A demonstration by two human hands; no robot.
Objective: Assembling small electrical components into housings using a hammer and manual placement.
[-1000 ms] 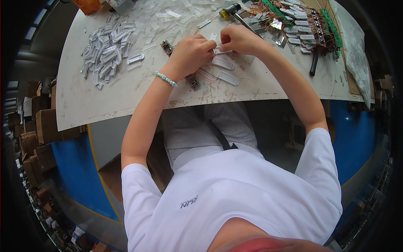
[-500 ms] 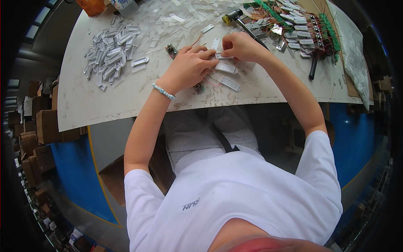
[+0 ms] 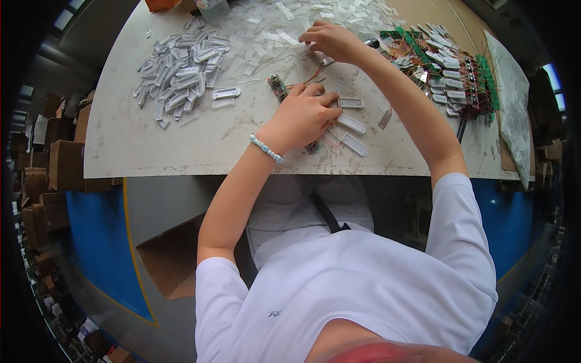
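Note:
My left hand [image 3: 302, 118], with a beaded bracelet at its wrist, rests near the table's front with thumb and fingers bent round something small I cannot make out. Next to its fingertips lie several translucent white plastic shells [image 3: 351, 124]. A small circuit board [image 3: 278, 88] with thin wires is just beyond its knuckles, and another small board [image 3: 313, 147] shows under the palm. My right hand [image 3: 333, 41] reaches over the spread of clear plastic strips [image 3: 290, 30], fingers apart, nothing visible in them. A small whitish piece [image 3: 327, 61] lies beneath it.
White shells are heaped [image 3: 187, 72] at the left, with a single shell [image 3: 226, 92] beside the heap. At the right lie wired boards and finished-looking white units [image 3: 454, 78]. A hammer [image 3: 372, 43] is mostly behind my right forearm. A plastic sheet [image 3: 511, 109] edges the table.
My right hand has left the shells beside my left hand and moved far, to the clear strips. My left hand keeps nearly the same pose among the shells. The whole view has shifted.

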